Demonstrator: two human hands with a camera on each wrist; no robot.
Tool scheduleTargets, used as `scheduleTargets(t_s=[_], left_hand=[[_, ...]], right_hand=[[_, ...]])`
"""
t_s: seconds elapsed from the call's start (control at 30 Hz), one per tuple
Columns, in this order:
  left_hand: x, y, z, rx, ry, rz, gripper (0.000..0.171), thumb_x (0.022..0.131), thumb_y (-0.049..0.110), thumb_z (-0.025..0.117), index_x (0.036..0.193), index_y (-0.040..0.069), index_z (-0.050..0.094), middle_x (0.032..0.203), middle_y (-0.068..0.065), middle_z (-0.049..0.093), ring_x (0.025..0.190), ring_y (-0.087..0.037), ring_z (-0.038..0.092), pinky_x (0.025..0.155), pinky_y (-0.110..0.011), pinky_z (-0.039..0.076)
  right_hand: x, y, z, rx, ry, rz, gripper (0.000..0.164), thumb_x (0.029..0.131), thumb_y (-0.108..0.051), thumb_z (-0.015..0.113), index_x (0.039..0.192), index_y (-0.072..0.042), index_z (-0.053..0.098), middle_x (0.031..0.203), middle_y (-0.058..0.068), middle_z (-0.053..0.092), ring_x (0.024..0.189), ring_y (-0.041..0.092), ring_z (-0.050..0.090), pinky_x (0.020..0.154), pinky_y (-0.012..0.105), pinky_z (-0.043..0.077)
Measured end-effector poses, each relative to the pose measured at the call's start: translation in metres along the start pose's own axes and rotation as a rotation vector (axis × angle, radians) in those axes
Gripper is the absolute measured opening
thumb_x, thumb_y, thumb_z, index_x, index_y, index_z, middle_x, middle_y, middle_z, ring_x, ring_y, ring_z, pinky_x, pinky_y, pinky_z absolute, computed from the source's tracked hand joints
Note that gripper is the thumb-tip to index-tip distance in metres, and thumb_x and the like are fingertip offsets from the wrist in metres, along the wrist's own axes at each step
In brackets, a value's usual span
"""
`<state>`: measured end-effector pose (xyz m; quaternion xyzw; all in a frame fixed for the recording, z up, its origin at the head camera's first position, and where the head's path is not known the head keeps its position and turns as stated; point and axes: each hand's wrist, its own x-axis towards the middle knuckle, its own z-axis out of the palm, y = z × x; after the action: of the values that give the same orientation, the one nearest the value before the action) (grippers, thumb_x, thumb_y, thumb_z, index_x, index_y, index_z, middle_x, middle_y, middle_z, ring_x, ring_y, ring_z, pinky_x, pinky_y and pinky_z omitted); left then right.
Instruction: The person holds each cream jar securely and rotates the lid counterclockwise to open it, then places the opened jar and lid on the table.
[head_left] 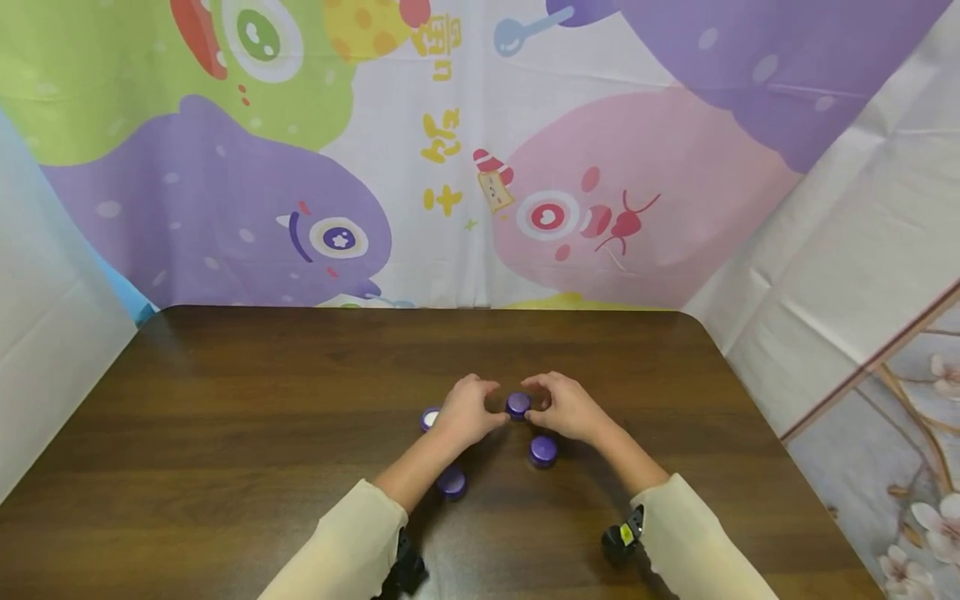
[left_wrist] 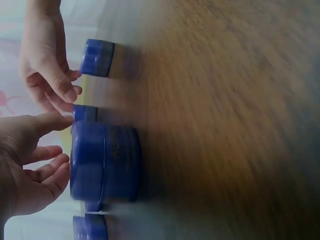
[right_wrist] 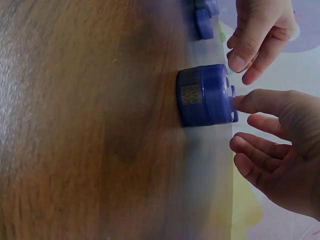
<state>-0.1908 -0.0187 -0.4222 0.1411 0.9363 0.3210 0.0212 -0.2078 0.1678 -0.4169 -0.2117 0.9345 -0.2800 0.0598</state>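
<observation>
Could pass freely over the table [head_left: 202, 425] left of the left hand [head_left: 467, 412]. Met one jar [head_left: 518, 405] between it and the right hand [head_left: 568, 407], a second jar [head_left: 543, 451] nearer the sleeves [head_left: 697, 533].

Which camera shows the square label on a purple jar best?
The right wrist view: the square label faces that camera, on the purple jar. The head view looks down on lids, showing no square label. The left wrist view shows only blurry dark marks on its nearest jar, no clear square.

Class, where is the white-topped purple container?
In the head view, the white-topped purple container sits slightly left of centre, partly hidden by the left grip.
</observation>
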Motion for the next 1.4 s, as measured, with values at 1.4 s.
scheduleTargets(t_s=[1.4], left_hand=[[0.009, 0.006, 0.013, -0.086, 0.092, 0.025, 0.04, 0.074, 0.035, 0.078, 0.099, 0.005, 0.072, 0.089, -0.008, 0.065, 0.085, -0.019, 0.056, 0.077, -0.034, 0.049]], right_hand=[[0.003, -0.012, 0.0, 0.135, 0.083, 0.06, 0.035, 0.082, -0.026, 0.071, 0.104, 0.0, 0.064, 0.082, 0.004, 0.06, 0.067, 0.011, 0.052, 0.059, 0.022, 0.044]])
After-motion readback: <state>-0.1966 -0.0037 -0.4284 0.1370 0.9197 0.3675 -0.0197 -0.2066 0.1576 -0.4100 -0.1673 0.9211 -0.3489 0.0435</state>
